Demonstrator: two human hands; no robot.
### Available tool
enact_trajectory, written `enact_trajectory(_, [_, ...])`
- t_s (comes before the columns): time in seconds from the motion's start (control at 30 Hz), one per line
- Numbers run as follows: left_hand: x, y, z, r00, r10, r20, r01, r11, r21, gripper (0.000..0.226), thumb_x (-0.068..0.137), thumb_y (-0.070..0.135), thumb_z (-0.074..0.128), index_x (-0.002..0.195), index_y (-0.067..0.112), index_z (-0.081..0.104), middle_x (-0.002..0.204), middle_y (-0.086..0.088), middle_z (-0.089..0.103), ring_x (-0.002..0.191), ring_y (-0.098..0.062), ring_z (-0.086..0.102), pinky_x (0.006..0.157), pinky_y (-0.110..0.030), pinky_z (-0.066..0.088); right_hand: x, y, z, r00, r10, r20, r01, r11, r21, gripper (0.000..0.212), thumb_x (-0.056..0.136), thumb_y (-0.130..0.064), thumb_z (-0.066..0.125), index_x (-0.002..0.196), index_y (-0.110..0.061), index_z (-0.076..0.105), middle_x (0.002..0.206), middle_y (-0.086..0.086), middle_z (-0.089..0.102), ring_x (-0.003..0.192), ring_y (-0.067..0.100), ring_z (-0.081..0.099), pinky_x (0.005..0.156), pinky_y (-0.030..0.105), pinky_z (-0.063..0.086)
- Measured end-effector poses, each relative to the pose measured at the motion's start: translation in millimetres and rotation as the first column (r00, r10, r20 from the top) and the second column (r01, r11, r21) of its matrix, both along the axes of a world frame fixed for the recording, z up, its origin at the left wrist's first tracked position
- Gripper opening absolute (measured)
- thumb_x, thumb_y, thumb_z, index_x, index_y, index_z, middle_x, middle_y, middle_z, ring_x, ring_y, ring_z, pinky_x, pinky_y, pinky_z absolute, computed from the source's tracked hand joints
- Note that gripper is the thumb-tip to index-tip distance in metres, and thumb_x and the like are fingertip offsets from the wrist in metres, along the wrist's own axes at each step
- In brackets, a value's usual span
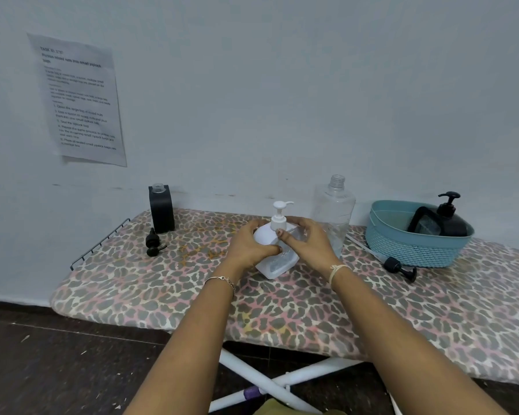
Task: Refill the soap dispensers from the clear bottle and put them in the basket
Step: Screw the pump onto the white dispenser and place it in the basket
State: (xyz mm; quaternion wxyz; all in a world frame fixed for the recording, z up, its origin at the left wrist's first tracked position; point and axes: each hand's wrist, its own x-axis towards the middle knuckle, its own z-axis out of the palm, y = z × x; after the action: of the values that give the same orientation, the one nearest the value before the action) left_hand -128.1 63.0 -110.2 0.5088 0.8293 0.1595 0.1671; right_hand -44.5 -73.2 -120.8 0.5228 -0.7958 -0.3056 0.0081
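- We face a plain, pale blue-grey painted wall (282, 85), with a dark, speckled floor (57, 354) below it.
- Pushed against the wall is an ironing board (150, 283) with a padded leopard-print fabric cover in grey, pink and cream. It stands on crossed white tube legs (261, 378) and has a thin wire rack (99, 241) at its left end.
- A printed paper sheet (78, 100) is stuck flat on the wall at the left.
- A teal plastic basket (414, 250) with a lattice-textured wall sits at the right. A glossy black pump dispenser (450, 223) leans inside it.
- The clear bottle (334, 211), ribbed plastic and uncapped, stands upright just behind our right hand.
- The white soap dispenser (277, 262) is squarish and smooth, with its pump fitted. It tilts on the middle of the board.
- Our left hand (249, 247) wraps its body, fingers curled round the far side and thumb across the front.
- Our right hand (309, 241) curls its fingers against the shoulder, near the pump collar.
- A matte black rectangular bottle (161, 211) with an open neck stands at the back left.
- A tubed black pump (399, 266) lies beside the basket.
- A loose black pump head (153, 244) lies before the black bottle.
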Motion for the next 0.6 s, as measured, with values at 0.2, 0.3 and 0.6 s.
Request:
enact_trajectory(0.2, [-10, 3, 1, 0.999, -0.039, 0.031, 0.040, 0.998, -0.039, 0.057, 0.064, 0.014, 0.086, 0.116, 0.016, 0.063, 0.113, 0.001, 0.065, 0.100, -0.018, 0.062, 0.081, -0.029, 0.052, 2, -23, 8, 0.996, 0.085, -0.004, -0.085, 0.996, 0.016, 0.059, 0.073, -0.022, 0.083, 0.126, -0.017, 0.059, 0.126, -0.002, 0.058, 0.112, 0.007, 0.052, 0.081, 0.001, 0.037])
enact_trajectory(0.3, [-17, 2, 5, 0.990, -0.141, 0.018, 0.142, 0.988, -0.068, 0.049, 0.065, 0.012, 0.086, 0.110, 0.015, 0.067, 0.109, 0.000, 0.069, 0.102, -0.018, 0.064, 0.081, -0.028, 0.054, 5, -37, 15, 0.978, 0.179, -0.105, -0.177, 0.984, 0.032, 0.067, 0.068, -0.018, 0.086, 0.129, -0.017, 0.058, 0.126, -0.006, 0.060, 0.115, 0.006, 0.055, 0.090, 0.007, 0.041])
enact_trajectory(0.6, [-7, -50, 28, 0.946, -0.321, 0.047, 0.324, 0.928, -0.183, 0.060, 0.064, 0.007, 0.087, 0.119, 0.016, 0.066, 0.113, -0.001, 0.070, 0.106, -0.017, 0.066, 0.087, -0.035, 0.057, 10, -99, 41, 0.958, 0.206, -0.201, -0.214, 0.977, -0.019, 0.055, 0.066, -0.012, 0.087, 0.115, -0.012, 0.061, 0.109, 0.001, 0.069, 0.103, 0.017, 0.065, 0.086, 0.024, 0.053])
